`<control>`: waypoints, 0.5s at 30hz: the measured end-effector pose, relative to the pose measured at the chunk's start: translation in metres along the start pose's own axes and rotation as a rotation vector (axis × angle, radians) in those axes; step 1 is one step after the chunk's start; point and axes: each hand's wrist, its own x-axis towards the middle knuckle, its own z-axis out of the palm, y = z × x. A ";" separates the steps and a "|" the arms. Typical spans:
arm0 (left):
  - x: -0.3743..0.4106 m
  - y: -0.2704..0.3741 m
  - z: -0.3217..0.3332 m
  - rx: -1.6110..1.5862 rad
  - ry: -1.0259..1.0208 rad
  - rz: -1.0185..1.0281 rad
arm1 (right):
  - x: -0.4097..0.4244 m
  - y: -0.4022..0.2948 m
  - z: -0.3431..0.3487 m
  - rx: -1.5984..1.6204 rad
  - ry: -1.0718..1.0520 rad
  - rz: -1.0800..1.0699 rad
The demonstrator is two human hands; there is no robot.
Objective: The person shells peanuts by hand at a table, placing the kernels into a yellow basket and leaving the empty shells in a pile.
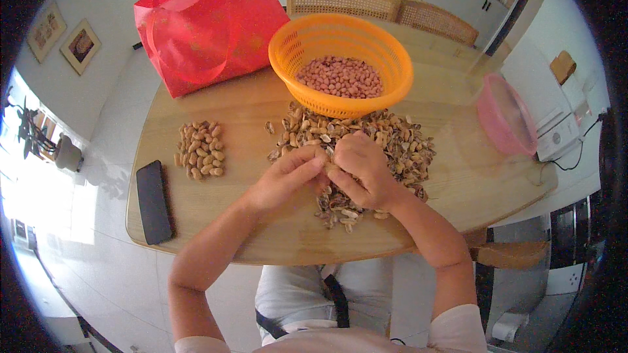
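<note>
My left hand [293, 172] and my right hand [362, 169] meet over a heap of broken peanut shells [408, 149]. Between their fingertips they pinch a peanut [331, 167], which the fingers largely cover. Just beyond the hands stands an orange plastic colander [400, 83], its near side against the shells. Shelled pinkish peanut kernels [341, 77] lie in its bottom. Left of my left hand, a small pile of unshelled peanuts [200, 151] rests on the wooden table [235, 122].
A black smartphone [154, 202] lies near the table's left edge. At the back left stands a red bag [206, 29] with handles. To the right are a pink plastic basin [505, 115] and a white device with a cord [558, 137]. Cane-backed chairs [343, 0] stand behind the table.
</note>
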 end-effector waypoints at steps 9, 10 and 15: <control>-0.007 0.000 0.007 0.064 0.184 -0.188 | -0.003 0.003 0.009 -0.072 0.011 -0.074; -0.007 0.003 0.009 0.076 0.189 -0.184 | -0.004 0.005 0.010 -0.091 0.038 -0.074; -0.001 -0.005 0.005 0.364 0.158 0.092 | -0.005 0.005 0.004 -0.054 -0.048 0.202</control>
